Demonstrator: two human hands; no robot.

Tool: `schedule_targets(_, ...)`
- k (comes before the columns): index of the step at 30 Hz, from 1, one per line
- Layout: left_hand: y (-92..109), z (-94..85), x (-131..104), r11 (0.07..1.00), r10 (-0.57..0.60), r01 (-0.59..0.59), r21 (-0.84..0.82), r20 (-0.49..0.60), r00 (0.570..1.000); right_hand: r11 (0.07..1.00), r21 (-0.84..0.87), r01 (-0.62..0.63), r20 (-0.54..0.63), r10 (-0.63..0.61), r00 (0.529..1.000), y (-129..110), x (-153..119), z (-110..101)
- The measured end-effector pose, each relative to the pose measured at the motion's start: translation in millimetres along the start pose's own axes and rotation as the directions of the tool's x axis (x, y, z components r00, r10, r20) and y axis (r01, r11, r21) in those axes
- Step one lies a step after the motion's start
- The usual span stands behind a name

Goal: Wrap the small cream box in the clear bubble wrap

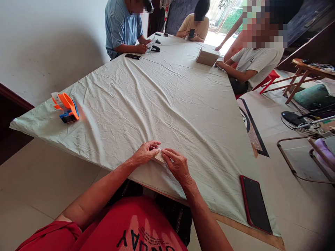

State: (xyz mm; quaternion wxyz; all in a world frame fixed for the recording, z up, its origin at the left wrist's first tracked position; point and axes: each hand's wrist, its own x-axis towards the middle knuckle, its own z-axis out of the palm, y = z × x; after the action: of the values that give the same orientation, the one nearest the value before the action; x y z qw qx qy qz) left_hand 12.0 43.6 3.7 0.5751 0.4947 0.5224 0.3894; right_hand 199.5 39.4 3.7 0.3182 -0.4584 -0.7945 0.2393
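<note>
Near the front edge of the cloth-covered table (pixel 125 115), both my hands are closed around a small pale item with printed marks (pixel 159 157). Clear plastic seems to wrap it, though its kind is not plain from here. My left hand (pixel 145 152) grips the item's left side between thumb and fingers. From the right, my right hand (pixel 178 165) pinches at its upper edge with thumb and fingertips. The fingers cover much of the item.
An orange and blue tape dispenser (pixel 66 107) stands at the left. A phone in a red case (pixel 255 204) lies at the right edge. Several people sit around the far end, near a cardboard box (pixel 207 56), another phone (pixel 133 56) and a black stapler-like object (pixel 155 48).
</note>
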Motion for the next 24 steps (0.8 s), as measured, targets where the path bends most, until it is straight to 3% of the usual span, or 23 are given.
schedule_targets(5,0.3,4.1,-0.3,1.000,0.011,-0.011,0.016,-0.043,0.999,0.999,-0.052,-0.008,-0.059,0.005,0.998,-0.7,-1.6,5.2)
schedule_targets(14,-3.7,5.2,-0.2,0.999,0.043,-0.043,0.005,-0.049,0.998,0.978,-0.176,0.112,-0.054,-0.123,0.991,0.7,-1.8,3.1)
schedule_targets(17,-3.9,4.7,-1.3,0.999,0.040,-0.040,0.003,-0.052,0.998,0.957,-0.232,0.174,-0.128,-0.207,0.970,-0.9,-8.8,-1.0)
schedule_targets(20,-2.9,4.2,-3.0,1.000,0.023,-0.023,0.012,-0.042,0.999,0.961,-0.221,0.163,-0.182,-0.205,0.962,1.2,-18.5,-5.0)
schedule_targets(24,-2.5,5.5,-3.4,0.999,0.022,-0.018,0.041,-0.077,0.997,0.978,-0.169,0.121,-0.069,-0.135,0.989,11.8,-23.4,-3.2)
